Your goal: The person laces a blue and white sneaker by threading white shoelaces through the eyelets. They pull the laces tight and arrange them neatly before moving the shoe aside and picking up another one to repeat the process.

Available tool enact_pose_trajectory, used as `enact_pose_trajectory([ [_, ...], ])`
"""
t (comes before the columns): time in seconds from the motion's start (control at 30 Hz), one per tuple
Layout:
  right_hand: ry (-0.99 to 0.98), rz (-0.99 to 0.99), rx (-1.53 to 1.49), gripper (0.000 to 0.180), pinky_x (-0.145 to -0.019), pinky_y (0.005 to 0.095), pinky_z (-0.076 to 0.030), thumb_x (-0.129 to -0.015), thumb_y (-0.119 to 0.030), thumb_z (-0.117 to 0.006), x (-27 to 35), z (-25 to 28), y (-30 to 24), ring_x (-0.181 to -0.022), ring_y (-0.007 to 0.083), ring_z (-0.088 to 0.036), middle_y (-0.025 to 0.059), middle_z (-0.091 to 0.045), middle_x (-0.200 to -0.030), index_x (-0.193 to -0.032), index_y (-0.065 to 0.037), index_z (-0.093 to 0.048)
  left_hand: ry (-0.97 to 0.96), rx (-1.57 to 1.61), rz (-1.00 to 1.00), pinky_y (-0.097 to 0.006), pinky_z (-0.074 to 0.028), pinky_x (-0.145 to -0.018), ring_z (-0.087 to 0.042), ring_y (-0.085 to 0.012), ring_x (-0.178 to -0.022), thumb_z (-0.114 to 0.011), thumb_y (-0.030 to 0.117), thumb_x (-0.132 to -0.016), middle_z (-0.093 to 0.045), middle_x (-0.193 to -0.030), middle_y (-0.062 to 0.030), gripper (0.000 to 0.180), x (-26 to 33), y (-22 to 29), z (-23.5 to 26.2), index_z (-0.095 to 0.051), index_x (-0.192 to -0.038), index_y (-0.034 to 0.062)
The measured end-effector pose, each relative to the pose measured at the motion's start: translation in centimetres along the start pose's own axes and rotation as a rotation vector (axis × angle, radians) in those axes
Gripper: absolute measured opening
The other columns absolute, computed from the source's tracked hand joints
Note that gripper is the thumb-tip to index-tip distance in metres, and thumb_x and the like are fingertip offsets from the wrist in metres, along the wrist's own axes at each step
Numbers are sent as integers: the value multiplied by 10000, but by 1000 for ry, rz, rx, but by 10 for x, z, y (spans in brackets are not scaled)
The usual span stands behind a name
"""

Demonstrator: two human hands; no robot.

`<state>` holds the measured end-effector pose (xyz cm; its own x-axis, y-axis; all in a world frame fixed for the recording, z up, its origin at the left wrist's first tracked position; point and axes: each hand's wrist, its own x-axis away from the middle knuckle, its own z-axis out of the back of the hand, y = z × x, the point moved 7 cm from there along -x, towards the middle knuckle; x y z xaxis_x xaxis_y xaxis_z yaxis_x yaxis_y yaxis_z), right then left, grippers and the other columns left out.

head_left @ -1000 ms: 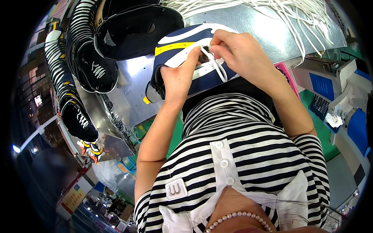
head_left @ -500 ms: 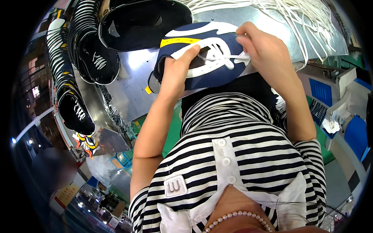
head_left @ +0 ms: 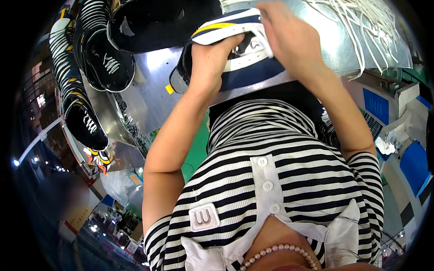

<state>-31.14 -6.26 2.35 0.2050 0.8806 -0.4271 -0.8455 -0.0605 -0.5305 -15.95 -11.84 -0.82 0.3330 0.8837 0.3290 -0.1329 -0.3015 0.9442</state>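
A navy shoe upper (head_left: 253, 76) with white trim and a yellow stripe lies tilted over the near edge of the metal table. My left hand (head_left: 209, 63) grips its heel side, thumb hooked over the white eyelet edge into the opening. My right hand (head_left: 291, 43) is closed at the toe end and covers most of the lacing. What its fingers pinch is hidden behind the hand. A bit of white lace shows inside the opening. By the heel sticks out a small yellow tab (head_left: 169, 89).
Black uppers (head_left: 149, 29) lie at the far left of the table (head_left: 151, 97). Long stacks of nested laced uppers (head_left: 86, 119) run down the left side. Loose white laces (head_left: 357, 27) spread over the far right. A grey-and-blue workstation (head_left: 377, 104) stands at the right.
The upper has tipped, its opening narrowing and its lacing going mostly out of sight. My right hand has moved left and away from me across the toe; my left hand has shifted slightly farther away.
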Motion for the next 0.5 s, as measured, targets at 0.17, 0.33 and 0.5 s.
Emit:
enact_pose_trajectory([
  [0.17, -142, 66, 75, 249, -662, 402, -509, -820, -70, -573, -9, -27, 1, -815, 312, -641, 139, -591, -902, -1062, -22, -535, -110, 47, 248, -269, -453, -813, -588, -121, -849, -727, 106, -815, -692, -952, -45, 261, 10, -1, 6, -685, -1042, -16],
  [0.33, -103, 27, 64, 214, -633, 430, -507, -821, -84, -567, -3, -25, 11, -782, 336, -636, 148, -576, -882, -1026, -35, -531, -716, 271, -133, -300, -426, -816, -547, -169, -907, -636, 134, -886, -598, -1013, -84, 276, 52, 91, 22, -626, -1109, -28],
  [0.5, -127, 27, 110, 173, -621, 451, -499, -857, -92, -552, -14, -22, 11, -769, 357, -627, 159, -566, -873, -1016, -37, -515, -148, -1066, -610, -385, -476, -785, -582, -321, -850, -603, 164, -940, -617, -915, -156, 220, 59, 60, 1, -670, -1072, 1],
])
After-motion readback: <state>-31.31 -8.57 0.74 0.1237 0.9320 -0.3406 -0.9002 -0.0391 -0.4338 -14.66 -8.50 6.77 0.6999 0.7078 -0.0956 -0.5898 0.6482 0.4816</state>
